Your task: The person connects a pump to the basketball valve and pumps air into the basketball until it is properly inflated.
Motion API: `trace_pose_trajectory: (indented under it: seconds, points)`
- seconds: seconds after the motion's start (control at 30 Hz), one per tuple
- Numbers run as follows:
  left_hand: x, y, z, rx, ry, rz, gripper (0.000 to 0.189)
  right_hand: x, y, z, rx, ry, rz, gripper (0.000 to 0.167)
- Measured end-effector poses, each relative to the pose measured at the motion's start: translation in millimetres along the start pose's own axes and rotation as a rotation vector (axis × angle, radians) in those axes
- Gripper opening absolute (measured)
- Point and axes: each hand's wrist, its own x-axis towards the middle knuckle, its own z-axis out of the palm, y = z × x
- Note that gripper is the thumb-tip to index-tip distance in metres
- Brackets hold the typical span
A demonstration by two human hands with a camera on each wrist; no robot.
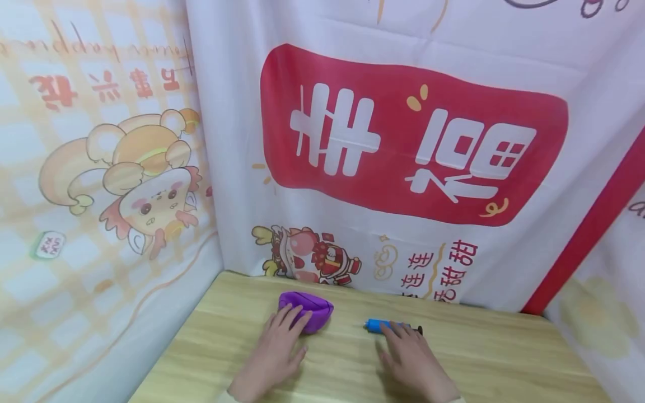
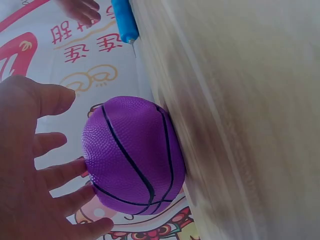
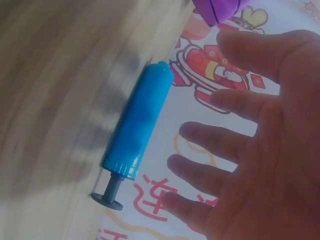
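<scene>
A purple ball with black seam lines (image 2: 135, 155), dented and partly deflated, lies on the wooden table at the left. My left hand (image 1: 276, 350) is over its near side with fingers spread; in the left wrist view the fingertips reach its surface, though whether they press cannot be told. To the right lies a blue hand pump (image 3: 140, 120) with a black plunger handle (image 3: 107, 197) and a short nozzle. My right hand (image 1: 410, 358) hovers just above and in front of the pump, fingers extended and apart, gripping nothing.
The light wooden table (image 1: 332, 375) meets a white printed cloth (image 1: 237, 168) along its back edge. Another patterned cloth (image 1: 101, 224) hangs along the left side, and a red band (image 1: 584, 240) runs down the right of the back cloth.
</scene>
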Motion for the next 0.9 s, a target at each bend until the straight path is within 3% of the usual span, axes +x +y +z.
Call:
trace_pose_trajectory:
  seconds: [0.3, 0.9]
  points:
    - [11.2, -2.5, 0.1, 0.008, 0.076, 0.005, 0.077, 20.0, 2, -2, 0.013, 0.019, 0.029, 0.059]
    - [25.1, -9.8, 11.2, -0.036, 0.073, -0.042, 0.064, 45.1, 22, 11, 0.022, -0.019, 0.088, 0.057]
